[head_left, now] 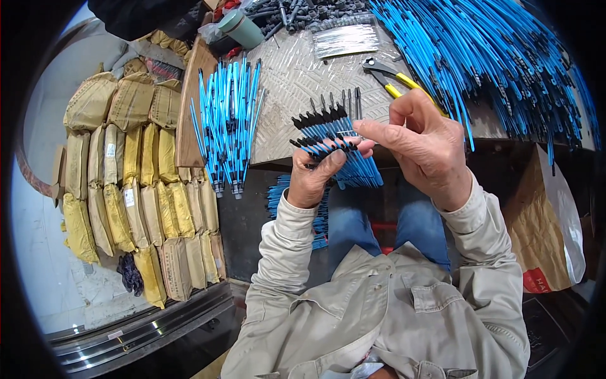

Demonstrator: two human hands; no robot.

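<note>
My left hand is closed around a fanned bunch of thin blue rods with black ends. Their dark tips point up toward the table, and the blue lengths hang below my fingers. My right hand is bent in a pinch, with its foremost fingertip against the right side of the bunch. A short, thin white piece shows by that fingertip, but whether the fingers grip it is unclear. Just beyond the bunch, a few slim dark rods stand out at the table edge. Cutting pliers with yellow handles lie beyond my right hand.
A big heap of blue rods covers the table's right side; a smaller pile lies at its left. A clear packet of thin white sticks and a green cup stand farther back. Wrapped parcels are stacked left. A paper bag is right.
</note>
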